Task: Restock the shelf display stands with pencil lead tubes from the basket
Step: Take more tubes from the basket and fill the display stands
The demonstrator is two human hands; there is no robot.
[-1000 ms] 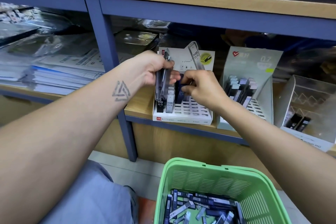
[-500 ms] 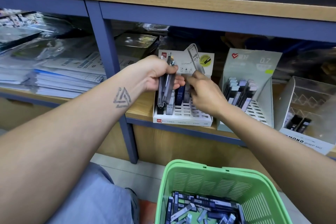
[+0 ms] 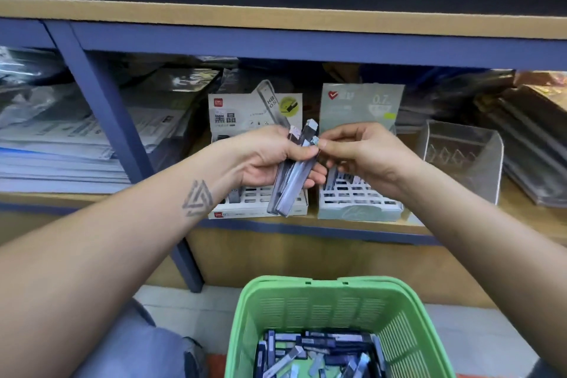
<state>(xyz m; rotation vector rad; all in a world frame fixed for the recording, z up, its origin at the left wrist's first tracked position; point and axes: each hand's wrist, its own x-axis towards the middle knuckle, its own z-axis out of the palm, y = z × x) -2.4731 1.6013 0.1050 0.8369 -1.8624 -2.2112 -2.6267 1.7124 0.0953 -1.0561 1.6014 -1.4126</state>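
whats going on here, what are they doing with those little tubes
A person is restocking pencil lead tubes on a shop shelf. The left hand grips a small bunch of tubes in front of the white 0.5 display stand, while the right hand pinches the top of one tube in that bunch. Beside it stands the pale green 0.7 stand, then a clear empty-looking holder. Below, the green basket holds many more tubes.
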